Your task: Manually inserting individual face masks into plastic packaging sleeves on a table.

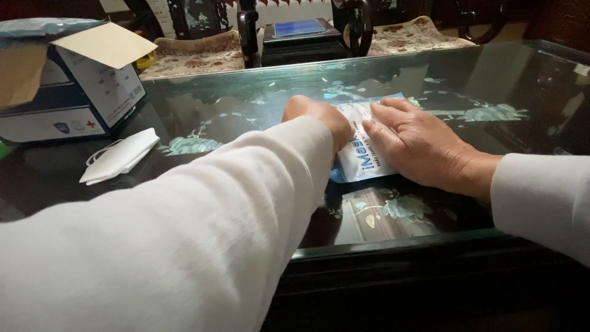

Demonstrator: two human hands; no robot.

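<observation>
Flat white-and-blue mask packet (362, 154) pressed onto glass tabletop (491, 80), pinned under right hand (424, 144) spread flat and left hand (319, 117) curled at its left edge; loose white mask (120, 155) well left of packet, open carton (74, 80) behind; seemingly flattening or sealing, calling for firm, even pressure.

Flat blue-white plastic pouch (362, 154) is pinned on dark glass surface (491, 80) under both hands; folded white mask (120, 155) and open cardboard box (74, 80) are placed far left.

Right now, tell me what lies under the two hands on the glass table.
A flat white-and-blue packet lies on the glass table, pressed by the left hand and right hand. Its middle and right part are covered; what it holds cannot be seen.
</observation>
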